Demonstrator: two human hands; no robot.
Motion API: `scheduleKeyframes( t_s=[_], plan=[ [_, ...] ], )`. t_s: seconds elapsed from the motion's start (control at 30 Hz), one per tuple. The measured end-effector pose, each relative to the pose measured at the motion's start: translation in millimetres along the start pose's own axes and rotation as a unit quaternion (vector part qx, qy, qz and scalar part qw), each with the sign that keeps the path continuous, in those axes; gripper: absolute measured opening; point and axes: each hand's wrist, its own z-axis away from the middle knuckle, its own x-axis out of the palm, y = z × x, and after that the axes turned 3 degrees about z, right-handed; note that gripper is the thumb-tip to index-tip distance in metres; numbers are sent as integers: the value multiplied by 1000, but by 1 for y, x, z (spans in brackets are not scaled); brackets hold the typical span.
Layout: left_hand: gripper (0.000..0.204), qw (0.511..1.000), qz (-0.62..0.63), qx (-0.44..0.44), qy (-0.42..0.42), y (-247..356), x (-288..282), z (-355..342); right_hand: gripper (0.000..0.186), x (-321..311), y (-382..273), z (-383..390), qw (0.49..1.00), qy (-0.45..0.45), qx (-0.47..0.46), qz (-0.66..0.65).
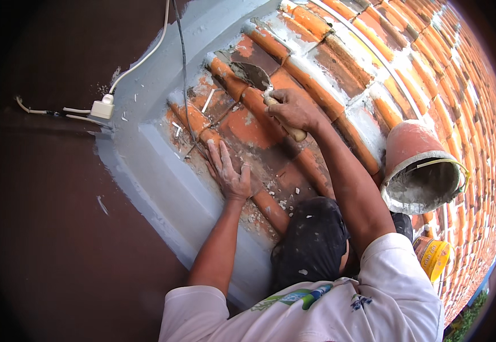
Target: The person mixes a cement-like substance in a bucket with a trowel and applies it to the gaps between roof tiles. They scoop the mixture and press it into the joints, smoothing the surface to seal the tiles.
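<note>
My right hand (295,108) is closed round the wooden handle of a trowel (291,132). Its blade, smeared with mortar, reaches forward onto the upper part of the orange roof tiles (251,126). Whether the blade presses on the tiles or hovers just over them, I cannot tell. Lower and to the left, my left hand (231,175) rests with spread fingers on a rounded tile ridge, holding nothing. Crumbs of mortar and small white pieces lie on the tiles around it. Dusty grey-white residue covers its fingers.
A tilted reddish bucket (412,141) with mortar inside stands on the tiles at right, a yellow pail (431,257) nearer. A grey-coated ledge (171,171) borders a dark brown wall (77,228). A white power socket (103,107) and a thin dark cable (183,62) lie at left.
</note>
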Motion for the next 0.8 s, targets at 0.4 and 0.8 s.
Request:
scheduleKeyframes(
  t_s=[0.4, 0.8],
  plan=[
    [104, 1000, 1, -3, -10, 0, 3, -6, 27, 24, -10, 26, 997, 59, 19, 56],
    [111, 1000, -5, 16, 18, -13, 13, -3, 23, 162, 12, 13, 943, 231, 44, 236]
  ],
)
